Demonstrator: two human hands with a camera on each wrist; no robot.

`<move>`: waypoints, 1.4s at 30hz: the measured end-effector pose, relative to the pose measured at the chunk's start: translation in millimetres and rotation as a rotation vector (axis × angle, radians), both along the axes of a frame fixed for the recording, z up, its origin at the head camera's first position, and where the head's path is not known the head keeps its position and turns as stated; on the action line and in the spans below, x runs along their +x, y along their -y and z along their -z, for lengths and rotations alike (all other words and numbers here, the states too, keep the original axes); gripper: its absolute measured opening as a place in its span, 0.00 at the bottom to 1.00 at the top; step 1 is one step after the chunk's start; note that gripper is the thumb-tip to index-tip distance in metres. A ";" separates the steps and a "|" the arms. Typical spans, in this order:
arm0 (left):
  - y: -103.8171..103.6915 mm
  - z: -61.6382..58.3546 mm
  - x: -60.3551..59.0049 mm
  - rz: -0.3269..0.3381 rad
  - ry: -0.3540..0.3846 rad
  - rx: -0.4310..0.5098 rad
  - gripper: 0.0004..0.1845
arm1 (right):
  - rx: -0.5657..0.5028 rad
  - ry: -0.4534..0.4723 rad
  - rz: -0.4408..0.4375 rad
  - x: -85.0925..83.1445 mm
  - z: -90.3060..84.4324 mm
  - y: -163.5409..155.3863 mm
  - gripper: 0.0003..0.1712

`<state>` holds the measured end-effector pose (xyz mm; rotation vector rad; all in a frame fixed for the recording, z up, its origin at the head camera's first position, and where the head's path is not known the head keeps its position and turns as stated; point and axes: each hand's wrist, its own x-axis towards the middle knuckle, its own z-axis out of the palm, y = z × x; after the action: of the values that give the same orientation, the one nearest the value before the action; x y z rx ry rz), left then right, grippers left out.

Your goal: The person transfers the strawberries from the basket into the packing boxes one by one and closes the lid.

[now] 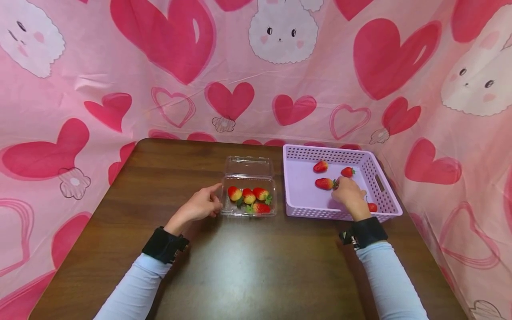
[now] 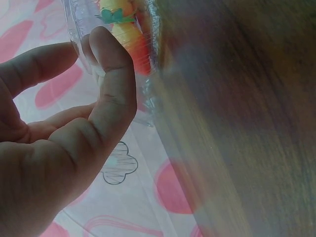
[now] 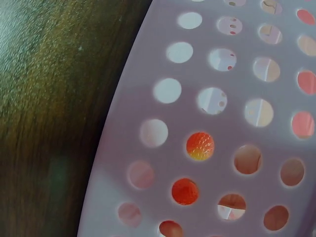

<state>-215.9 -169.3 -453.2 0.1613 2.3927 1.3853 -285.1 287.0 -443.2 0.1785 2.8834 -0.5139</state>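
Lying in a basket (image 1: pixel 304 212), a strawberry (image 1: pixel 323 183) meets the right hand (image 1: pixel 350 196).
Right grip is unclear; left hand (image 1: pixel 199 205) bends loosely beside the clamshell (image 1: pixel 249 176).

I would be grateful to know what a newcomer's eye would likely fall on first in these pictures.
Probably the pink fabric backdrop with red hearts and white rabbit faces, rising behind the brown wood-grained table. Next, perhaps, the lilac plastic basket with perforated walls at the table's right, the bare right hand inside it. Left of the basket, four red-and-yellow strawberries lie in an open clear plastic box.
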 end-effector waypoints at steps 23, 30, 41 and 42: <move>-1.1 -3.3 0.0 -0.001 0.005 -0.005 0.40 | -0.005 0.011 0.034 2.0 -1.6 0.3 0.18; -0.5 -3.1 1.3 0.000 0.007 -0.007 0.39 | 0.016 0.002 0.037 3.2 -0.6 0.3 0.20; 0.5 -2.5 0.9 0.006 0.003 0.005 0.39 | 0.027 -0.012 0.053 4.4 -4.9 1.6 0.21; 0.6 -2.4 0.8 0.007 0.003 0.006 0.39 | 0.028 -0.016 0.053 4.5 -5.2 1.7 0.21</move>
<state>-215.0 -169.9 -450.9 0.1689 2.3835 1.3886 -280.6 285.3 -438.0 0.2563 2.9098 -0.4864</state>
